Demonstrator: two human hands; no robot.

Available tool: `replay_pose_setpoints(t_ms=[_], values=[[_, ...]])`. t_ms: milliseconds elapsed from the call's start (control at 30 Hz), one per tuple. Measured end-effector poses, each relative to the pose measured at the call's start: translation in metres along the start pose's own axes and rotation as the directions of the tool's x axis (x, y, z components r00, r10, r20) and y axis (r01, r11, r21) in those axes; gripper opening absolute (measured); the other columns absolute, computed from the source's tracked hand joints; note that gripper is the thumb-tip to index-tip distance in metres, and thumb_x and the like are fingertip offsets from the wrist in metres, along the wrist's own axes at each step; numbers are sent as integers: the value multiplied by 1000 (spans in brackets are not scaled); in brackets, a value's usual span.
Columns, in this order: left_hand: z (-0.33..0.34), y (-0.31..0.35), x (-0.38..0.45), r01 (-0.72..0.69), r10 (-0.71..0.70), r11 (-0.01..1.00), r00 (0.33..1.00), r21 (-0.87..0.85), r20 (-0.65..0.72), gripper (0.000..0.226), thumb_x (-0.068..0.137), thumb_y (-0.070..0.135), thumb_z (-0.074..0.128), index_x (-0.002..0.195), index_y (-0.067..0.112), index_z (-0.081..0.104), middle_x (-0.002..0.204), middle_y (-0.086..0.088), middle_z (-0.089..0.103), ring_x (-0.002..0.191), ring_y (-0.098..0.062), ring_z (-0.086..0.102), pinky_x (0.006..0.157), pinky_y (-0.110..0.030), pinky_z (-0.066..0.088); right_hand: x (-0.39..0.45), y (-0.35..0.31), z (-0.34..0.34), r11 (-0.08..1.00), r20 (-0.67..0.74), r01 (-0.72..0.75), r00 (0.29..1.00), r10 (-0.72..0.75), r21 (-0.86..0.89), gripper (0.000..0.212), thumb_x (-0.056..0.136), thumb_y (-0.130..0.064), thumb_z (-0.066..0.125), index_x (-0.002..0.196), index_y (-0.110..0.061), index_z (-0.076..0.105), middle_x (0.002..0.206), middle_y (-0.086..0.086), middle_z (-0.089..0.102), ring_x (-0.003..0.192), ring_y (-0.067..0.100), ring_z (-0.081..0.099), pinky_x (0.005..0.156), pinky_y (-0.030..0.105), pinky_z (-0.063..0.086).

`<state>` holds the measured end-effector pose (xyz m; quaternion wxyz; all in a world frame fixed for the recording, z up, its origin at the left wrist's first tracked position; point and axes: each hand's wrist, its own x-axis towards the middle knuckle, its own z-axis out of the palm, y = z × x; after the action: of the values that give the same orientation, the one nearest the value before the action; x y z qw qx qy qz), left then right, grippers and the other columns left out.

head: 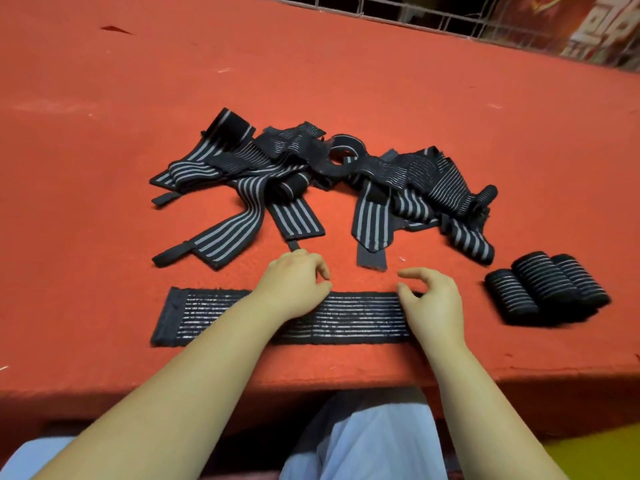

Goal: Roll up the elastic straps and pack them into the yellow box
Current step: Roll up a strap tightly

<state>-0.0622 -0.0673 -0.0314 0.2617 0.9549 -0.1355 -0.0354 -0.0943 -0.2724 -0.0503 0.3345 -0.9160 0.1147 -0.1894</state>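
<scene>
One elastic strap (221, 317) lies flat along the near edge of the red bench (346, 81). The left hand (294, 282) rests on the strap's far edge, fingers curled, thumb and forefinger meeting there; whether they pinch the cloth cannot be told. The right hand (433, 299) hovers at the strap's right end, fingers loosely bent and apart. A tangled pile of straps (311, 178) lies beyond. Three rolled straps (547, 289) sit side by side to the right. No readable writing shows.

Small packing workshop suggested — table (346, 81) covered in red felt, wire mesh partition (450, 19) behind, straps (311, 174) heaped in bulk
</scene>
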Motion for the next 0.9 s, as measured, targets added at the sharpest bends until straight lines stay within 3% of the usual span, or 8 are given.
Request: replay_pose_setpoints(t_ms=[167, 400, 467, 567, 667, 733, 867, 900], values=[[-12, 7, 53, 42, -47, 981, 999, -191, -20, 28, 86, 28, 60, 114, 22, 62, 122, 0, 56, 113, -17, 53, 101, -31, 39, 53, -41, 24, 995, 74, 101, 992, -102, 24, 14, 83, -12, 65, 95, -17, 70, 98, 2, 67, 102, 24, 55, 79, 24, 33], [-7, 0, 126, 144, -147, 898, 989, -415, 25, 40, 91, 14, 54, 131, 19, 52, 130, -3, 56, 116, -17, 54, 96, -23, 39, 127, -51, 69, 993, 105, 100, 989, -106, 64, 35, 82, -5, 58, 116, -11, 60, 120, 5, 57, 112, 19, 53, 90, 18, 33], [-4, 4, 144, 167, -171, 751, 984, -638, 57, 39, 93, 9, 50, 132, 16, 51, 120, -1, 58, 105, -15, 57, 82, -21, 43, 152, -47, 78, 997, -25, 69, 997, -68, 40, 36, 81, -7, 60, 116, -10, 60, 120, 7, 58, 116, 24, 52, 100, 31, 36], [-2, 18, 171, 254, -183, 400, 964, -881, 195, 38, 96, 6, 43, 131, 19, 50, 107, 2, 55, 94, -14, 56, 77, -22, 45, 191, -41, 80, 973, -127, -216, 966, 225, 82, 41, 86, -24, 60, 125, -13, 52, 129, 10, 52, 119, 29, 50, 101, 42, 38], [4, 25, 201, 278, -192, 269, 954, -922, 231, 41, 95, 10, 47, 133, 24, 49, 100, 8, 56, 104, -17, 51, 92, -29, 42, 220, -33, 82, 901, -52, -395, 911, 409, 178, 50, 88, -37, 60, 130, -14, 45, 128, 8, 55, 116, 29, 53, 100, 43, 40], [6, 28, 217, 277, -217, 193, 948, -941, 234, 42, 94, 14, 50, 134, 27, 49, 100, 10, 55, 106, -16, 46, 88, -27, 40, 230, -29, 84, 840, -16, -461, 874, 485, 286, 49, 89, -34, 61, 131, -15, 46, 107, 0, 62, 104, 24, 57, 90, 36, 42], [5, 31, 232, 196, -307, -8, 933, -981, 189, 43, 93, 11, 52, 136, 15, 48, 123, 1, 55, 123, -17, 46, 95, -27, 34, 236, -32, 84, 742, 88, -441, 881, 464, 504, 36, 85, -12, 64, 121, -13, 60, 84, -2, 62, 82, 17, 61, 71, 27, 44], [4, 31, 232, 164, -335, -58, 926, -985, 173, 40, 93, 10, 51, 133, 12, 51, 121, 0, 59, 122, -18, 49, 94, -27, 34, 234, -35, 82, 715, 114, -415, 896, 430, 562, 27, 82, -8, 62, 108, -15, 66, 79, 1, 62, 90, 23, 66, 69, 28, 45]])
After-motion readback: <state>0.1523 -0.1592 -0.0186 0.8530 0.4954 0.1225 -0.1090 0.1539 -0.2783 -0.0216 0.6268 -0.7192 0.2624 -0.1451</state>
